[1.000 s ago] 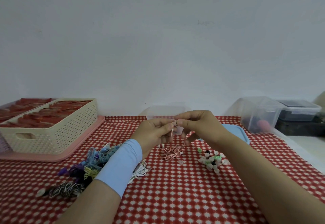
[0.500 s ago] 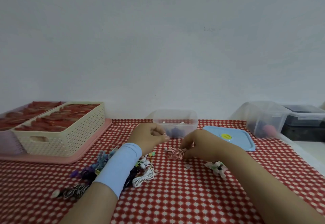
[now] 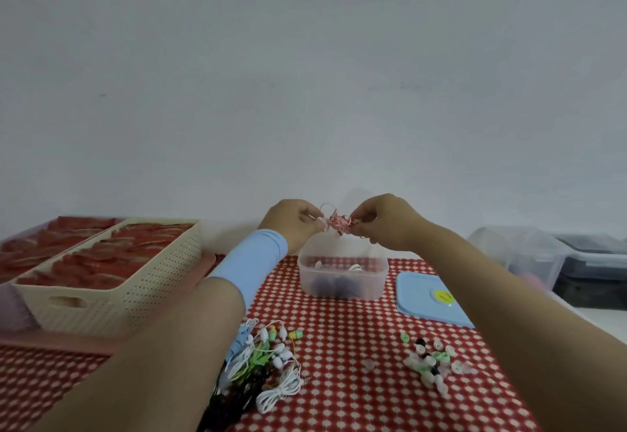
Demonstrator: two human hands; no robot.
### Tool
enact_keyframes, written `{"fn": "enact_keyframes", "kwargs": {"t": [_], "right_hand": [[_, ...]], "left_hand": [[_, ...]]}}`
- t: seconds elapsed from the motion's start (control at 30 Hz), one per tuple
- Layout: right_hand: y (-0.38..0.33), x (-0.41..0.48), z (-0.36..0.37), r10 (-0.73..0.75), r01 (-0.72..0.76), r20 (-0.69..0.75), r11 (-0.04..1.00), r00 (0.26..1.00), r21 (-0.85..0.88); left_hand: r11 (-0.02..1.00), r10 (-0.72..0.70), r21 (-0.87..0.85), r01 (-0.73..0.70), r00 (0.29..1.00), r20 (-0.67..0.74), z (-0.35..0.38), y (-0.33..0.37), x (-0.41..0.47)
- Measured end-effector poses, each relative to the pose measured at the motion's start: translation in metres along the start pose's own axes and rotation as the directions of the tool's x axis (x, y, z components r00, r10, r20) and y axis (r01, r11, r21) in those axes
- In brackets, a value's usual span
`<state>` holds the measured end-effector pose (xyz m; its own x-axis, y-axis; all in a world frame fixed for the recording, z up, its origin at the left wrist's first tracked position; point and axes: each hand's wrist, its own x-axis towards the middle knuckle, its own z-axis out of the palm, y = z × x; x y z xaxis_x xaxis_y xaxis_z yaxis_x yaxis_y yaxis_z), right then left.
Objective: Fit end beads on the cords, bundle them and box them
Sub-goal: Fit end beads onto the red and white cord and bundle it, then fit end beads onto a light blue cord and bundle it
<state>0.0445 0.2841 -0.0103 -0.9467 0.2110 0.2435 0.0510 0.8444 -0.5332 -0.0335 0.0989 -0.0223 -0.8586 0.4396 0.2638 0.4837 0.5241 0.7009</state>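
A red-and-white cord bundle (image 3: 339, 224) hangs in the air between my two hands, above the clear plastic box (image 3: 342, 279). My left hand (image 3: 293, 223) pinches its left end and my right hand (image 3: 383, 221) pinches its right end. The box holds a few bundled cords. A heap of loose cords (image 3: 264, 363) in white, green, blue and black lies on the checked cloth near my left forearm. A small pile of end beads (image 3: 431, 363) in white, green and black lies near my right forearm.
The box's blue lid (image 3: 427, 299) lies flat to the right of it. A cream perforated basket (image 3: 112, 282) of red items stands on a pink tray at the left. Clear and dark tubs (image 3: 543, 255) stand at the far right, past the cloth's edge.
Both hands have lifted the red-and-white cord bundle off the cloth and carried it up and back, over the clear box. The camera has tilted.
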Motion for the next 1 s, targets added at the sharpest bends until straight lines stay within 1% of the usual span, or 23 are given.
{"fn": "enact_keyframes", "kwargs": {"t": [0.13, 0.17, 0.23, 0.33, 0.4, 0.5, 0.57, 0.63, 0.67, 0.73, 0.8, 0.87, 0.93, 1.0], "right_hand": [[0.012, 0.018, 0.03, 0.005, 0.017, 0.113, 0.981, 0.994, -0.194], [0.016, 0.022, 0.039, 0.01, 0.023, 0.136, 0.971, 0.991, -0.238], [0.021, 0.026, 0.053, 0.026, 0.022, 0.171, 0.961, 0.985, -0.274], [0.023, 0.028, 0.064, 0.035, 0.022, 0.192, 0.957, 0.981, -0.289], [0.02, 0.027, 0.064, 0.029, 0.033, 0.197, 0.951, 0.98, -0.308], [0.007, 0.024, 0.058, -0.002, 0.046, 0.146, 0.952, 0.989, -0.304], [-0.007, 0.018, 0.055, -0.063, 0.082, 0.082, 0.963, 0.995, -0.256], [-0.023, 0.008, 0.057, -0.117, 0.127, 0.073, 0.98, 0.99, -0.151], [-0.033, 0.001, 0.059, -0.144, 0.157, 0.107, 0.98, 0.984, -0.119], [-0.052, -0.013, 0.067, -0.186, 0.218, 0.235, 0.969, 0.954, -0.117], [-0.067, -0.025, 0.077, -0.2, 0.254, 0.351, 0.96, 0.915, -0.114], [-0.076, -0.035, 0.089, -0.208, 0.288, 0.438, 0.95, 0.875, -0.124], [-0.082, -0.042, 0.103, -0.222, 0.322, 0.493, 0.938, 0.841, -0.127], [-0.088, -0.048, 0.115, -0.232, 0.335, 0.506, 0.934, 0.831, -0.121]], "left_hand": [[0.977, -0.034, 0.214, 0.009, 0.993, 0.112, 0.02, -0.021, 0.014], [0.97, -0.047, 0.245, 0.012, 0.989, 0.139, 0.025, -0.026, 0.015], [0.963, -0.062, 0.27, 0.015, 0.984, 0.165, 0.029, -0.034, 0.016], [0.964, -0.013, 0.263, -0.027, 0.989, 0.146, 0.027, -0.046, 0.018], [0.959, 0.015, 0.276, -0.059, 0.987, 0.16, 0.022, -0.052, 0.015], [0.951, 0.047, 0.297, -0.089, 0.988, 0.145, 0.012, -0.055, 0.006], [0.958, 0.057, 0.275, -0.087, 0.992, 0.114, 0.005, -0.056, -0.005], [0.96, 0.026, 0.273, -0.06, 0.991, 0.128, -0.003, -0.056, -0.016], [0.954, 0.0, 0.296, -0.046, 0.988, 0.154, -0.007, -0.055, -0.024], [0.922, -0.038, 0.384, -0.056, 0.972, 0.234, -0.018, -0.053, -0.039], [0.891, -0.079, 0.448, -0.073, 0.947, 0.312, -0.029, -0.052, -0.056], [0.874, -0.129, 0.482, -0.062, 0.927, 0.353, -0.039, -0.055, -0.07], [0.869, -0.18, 0.493, -0.034, 0.908, 0.379, -0.047, -0.063, -0.08], [0.883, -0.229, 0.47, 0.013, 0.885, 0.405, -0.055, -0.073, -0.087]]}}
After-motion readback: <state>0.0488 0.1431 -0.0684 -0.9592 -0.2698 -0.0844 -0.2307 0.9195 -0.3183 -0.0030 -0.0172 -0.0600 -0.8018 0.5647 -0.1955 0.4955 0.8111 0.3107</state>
